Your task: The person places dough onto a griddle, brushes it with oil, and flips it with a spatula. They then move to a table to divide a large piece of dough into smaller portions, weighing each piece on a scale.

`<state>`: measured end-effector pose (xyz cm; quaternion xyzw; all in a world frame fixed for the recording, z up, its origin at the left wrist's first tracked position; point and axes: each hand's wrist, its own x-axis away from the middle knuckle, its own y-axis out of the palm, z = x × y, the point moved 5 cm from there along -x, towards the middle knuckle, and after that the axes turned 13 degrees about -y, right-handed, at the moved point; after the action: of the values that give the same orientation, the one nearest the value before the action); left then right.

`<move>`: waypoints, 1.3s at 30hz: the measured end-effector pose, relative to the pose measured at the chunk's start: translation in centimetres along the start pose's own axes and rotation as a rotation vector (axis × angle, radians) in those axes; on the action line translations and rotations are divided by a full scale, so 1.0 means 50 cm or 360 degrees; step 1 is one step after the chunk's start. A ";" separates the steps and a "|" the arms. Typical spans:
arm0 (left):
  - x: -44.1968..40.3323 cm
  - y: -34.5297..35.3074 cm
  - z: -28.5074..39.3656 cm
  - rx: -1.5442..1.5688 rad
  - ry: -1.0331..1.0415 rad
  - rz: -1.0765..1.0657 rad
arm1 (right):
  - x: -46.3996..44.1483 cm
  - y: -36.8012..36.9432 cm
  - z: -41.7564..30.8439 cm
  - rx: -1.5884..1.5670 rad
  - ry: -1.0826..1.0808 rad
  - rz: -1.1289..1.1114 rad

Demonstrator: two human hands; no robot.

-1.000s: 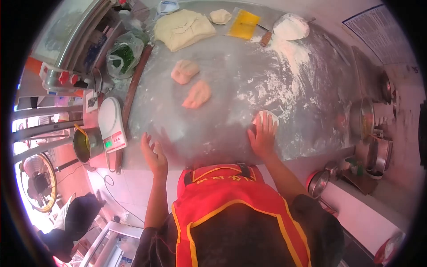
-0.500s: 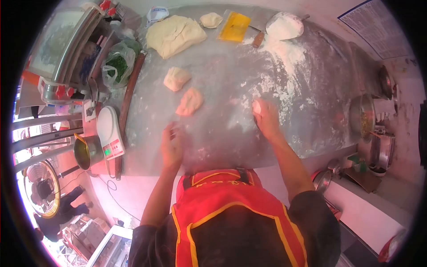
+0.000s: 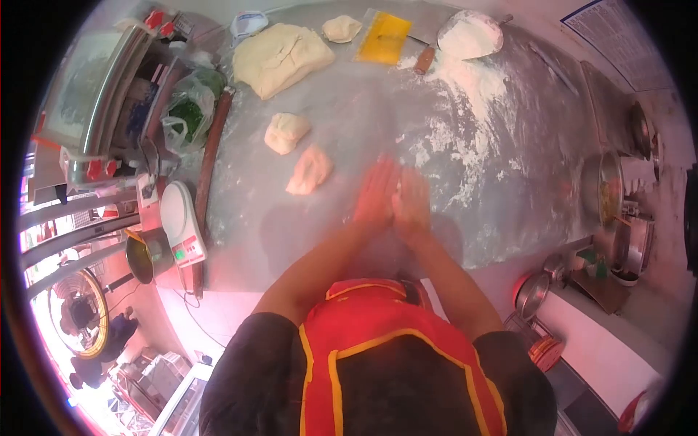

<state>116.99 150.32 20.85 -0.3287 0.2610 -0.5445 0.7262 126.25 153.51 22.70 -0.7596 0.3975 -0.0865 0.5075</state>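
My left hand (image 3: 376,195) and my right hand (image 3: 411,203) are side by side over the grey worktop (image 3: 349,109), palms turned toward each other and touching or nearly so. Their fingers are stretched out straight, slightly blurred. Whether anything lies between the palms cannot be seen. Left of them rest two small dough pieces, a nearer one (image 3: 310,171) and a farther one (image 3: 286,133). Loose white flour (image 3: 465,138) is spread to the right of my hands.
A big dough slab (image 3: 283,62), a smaller dough lump (image 3: 342,29), a yellow packet (image 3: 383,38), a wooden handle (image 3: 424,61) and a flour-filled bowl (image 3: 470,35) line the back. At left are a rolling pin (image 3: 212,156), scale (image 3: 182,221) and bagged greens (image 3: 190,112).
My left hand has moved right and forward, away from the nearer dough piece. My right hand has shifted left, its curled fingers now straightened, and both hands have come together.
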 end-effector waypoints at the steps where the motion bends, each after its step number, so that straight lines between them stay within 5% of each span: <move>1: -0.004 0.007 -0.002 -0.0083 -0.0033 -0.0043 | 0.005 -0.009 -0.009 0.0042 -0.0046 0.0014; 11: -0.084 0.022 -0.008 -0.0511 -0.0023 -0.0057 | -0.054 0.025 0.075 0.0221 0.0071 -0.0090; 14: -0.075 -0.015 -0.015 -0.0131 -0.0093 -0.0336 | -0.022 -0.024 0.089 -0.0508 0.0450 -0.0121; 17: 0.027 -0.002 -0.074 -0.0077 -0.0108 -0.0486 | 0.046 0.044 0.023 0.0158 -0.0022 0.0049; 21: 0.127 -0.114 -0.129 0.0350 -0.0738 -0.0451 | -0.006 0.040 -0.120 -0.0408 -0.0142 -0.0145; 23: 0.172 -0.176 -0.173 0.0198 -0.0813 -0.0118 | -0.071 0.051 -0.158 -0.0597 -0.0098 -0.0110; 26: 0.197 -0.237 -0.205 0.0175 -0.0839 0.0256 | -0.176 0.094 -0.203 -0.0138 -0.0824 0.0052; 29: 0.203 -0.271 -0.220 0.0271 -0.0826 0.0387 | -0.219 0.155 -0.186 -0.0305 -0.1087 -0.0283; 32: 0.221 -0.279 -0.255 0.0287 -0.0841 0.0462 | -0.226 0.103 -0.162 -0.0305 -0.0595 -0.0545; 34: 0.225 -0.287 -0.280 0.0199 -0.0854 0.0528 | -0.201 -0.002 -0.112 -0.0374 -0.0012 -0.0343; 38: 0.215 -0.302 -0.281 -0.0001 -0.0803 0.0675 | -0.122 -0.111 0.059 -0.0091 0.0454 -0.0447; 39: 0.206 -0.305 -0.276 -0.0022 -0.0771 0.0719 | -0.109 -0.108 0.066 0.0148 0.0324 -0.0342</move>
<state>100.16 134.83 23.33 -0.3874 0.1506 -0.2739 0.8673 127.18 160.51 27.16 -0.7607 0.3590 -0.2351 0.4870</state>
